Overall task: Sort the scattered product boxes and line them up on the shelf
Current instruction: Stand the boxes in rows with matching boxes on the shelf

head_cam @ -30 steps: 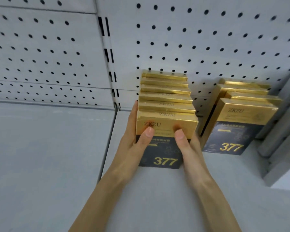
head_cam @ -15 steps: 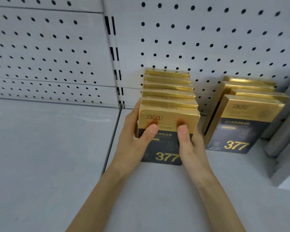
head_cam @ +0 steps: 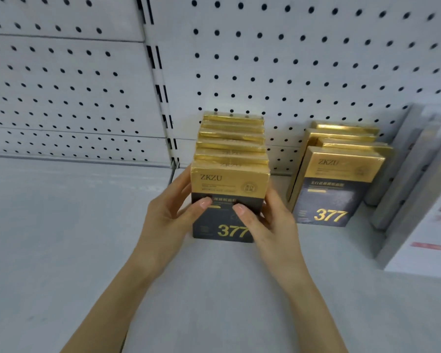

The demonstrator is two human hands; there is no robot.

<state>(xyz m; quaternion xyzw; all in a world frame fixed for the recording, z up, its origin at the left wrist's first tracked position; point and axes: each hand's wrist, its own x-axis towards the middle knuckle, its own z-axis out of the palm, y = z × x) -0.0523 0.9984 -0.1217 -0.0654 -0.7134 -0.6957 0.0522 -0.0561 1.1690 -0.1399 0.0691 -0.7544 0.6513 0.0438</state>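
Grips the front box [head_cam: 229, 189] from both sides. With the left hand [head_cam: 168, 220] curled round its left edge, thumb on the dark face. With the right hand [head_cam: 267, 222] curled round its right edge, thumb likewise on the face. Cannot see the fingers behind the box.

Finds that box upright, label forward, apparently standing on the shelf [head_cam: 214, 289] at the head of the left row [head_cam: 232, 138]. Cannot tell whether touching the box behind or just short of it. Counts some five more gold tops behind, back to the pegboard [head_cam: 290, 59]. Notes a right row [head_cam: 341, 179] of about four, apart from the left one, leaning and slightly fanned, not squared. Notes pale packs [head_cam: 418, 200] just beside that row at far right.

Judged light: thin carton. Judged stiff at edges and corners, softer across the broad face, so likely to dent under hard thumb pressure there. Glossy film wrap over the gold, hence probably slippery. Tall on a narrow base, so apt to tip and to knock its neighbours over.

Best taken at the two narrow side edges, low to mid height, with thumbs only steadying the face. Advisable to press back squarely from both sides, never from one corner.
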